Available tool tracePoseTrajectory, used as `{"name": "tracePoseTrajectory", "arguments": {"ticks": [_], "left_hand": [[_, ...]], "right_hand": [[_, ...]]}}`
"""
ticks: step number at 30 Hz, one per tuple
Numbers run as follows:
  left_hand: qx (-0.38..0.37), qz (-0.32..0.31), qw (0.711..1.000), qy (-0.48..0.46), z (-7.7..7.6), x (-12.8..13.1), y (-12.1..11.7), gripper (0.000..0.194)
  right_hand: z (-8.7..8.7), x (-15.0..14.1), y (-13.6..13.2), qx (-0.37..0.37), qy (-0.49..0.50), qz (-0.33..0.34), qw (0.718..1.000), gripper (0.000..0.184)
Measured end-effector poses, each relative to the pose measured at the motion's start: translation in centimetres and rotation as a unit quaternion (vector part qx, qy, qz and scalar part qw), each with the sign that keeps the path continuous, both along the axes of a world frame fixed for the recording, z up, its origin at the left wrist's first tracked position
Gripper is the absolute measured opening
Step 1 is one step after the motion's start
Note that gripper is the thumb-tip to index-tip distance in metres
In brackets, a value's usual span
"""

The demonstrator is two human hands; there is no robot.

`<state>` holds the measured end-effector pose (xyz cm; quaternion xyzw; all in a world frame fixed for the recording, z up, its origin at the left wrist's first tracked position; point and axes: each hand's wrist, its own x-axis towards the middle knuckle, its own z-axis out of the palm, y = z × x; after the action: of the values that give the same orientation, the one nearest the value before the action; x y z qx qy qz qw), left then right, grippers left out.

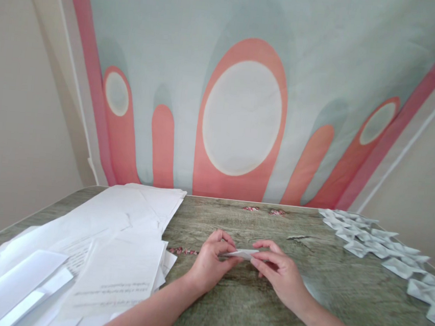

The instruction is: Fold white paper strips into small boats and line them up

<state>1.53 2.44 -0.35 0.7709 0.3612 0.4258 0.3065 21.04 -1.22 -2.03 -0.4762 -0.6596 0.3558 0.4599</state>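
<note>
Between my two hands, over the middle of the table, is a small folded white paper (242,253). My left hand (211,262) pinches its left end between thumb and fingers. The other end sits in the fingertips of my right hand (282,271), thumb below and fingers above. Part of the paper is covered by my fingers, so its full shape cannot be made out. To the left, close to my left forearm, lies a spread of white paper sheets (127,262), some with printed text.
The wood-grain table (226,312) runs back to a wall hanging (176,36) with coral shapes and pale ovals. Rows of folded paper pieces (371,239) stand along the right side. Folded white strips (13,284) lie on the sheets at the front left.
</note>
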Motion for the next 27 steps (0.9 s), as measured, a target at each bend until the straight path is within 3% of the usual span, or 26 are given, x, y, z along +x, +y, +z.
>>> {"name": "tracePoseTrajectory", "arguments": {"ticks": [6, 10, 17, 27], "left_hand": [[0.021, 0.051, 0.998, -0.039, -0.2, -0.1, 0.6, 0.021], [0.025, 0.104, 0.991, -0.085, -0.7, -0.2, 1.0, 0.018], [0.003, 0.082, 0.991, -0.108, -0.7, -0.1, 1.0, 0.002], [-0.004, 0.085, 0.991, -0.099, -0.8, -0.3, 1.1, 0.008]], "right_hand": [[0.0, 0.2, 0.5, -0.04, 0.067, -0.053, 0.996, 0.034], [-0.3, 0.4, 0.8, -0.048, 0.099, -0.079, 0.991, 0.039], [-0.4, 0.5, 0.9, -0.06, 0.107, -0.084, 0.989, 0.039], [-0.1, 0.5, 0.8, -0.053, 0.108, -0.072, 0.99, 0.036]]}}
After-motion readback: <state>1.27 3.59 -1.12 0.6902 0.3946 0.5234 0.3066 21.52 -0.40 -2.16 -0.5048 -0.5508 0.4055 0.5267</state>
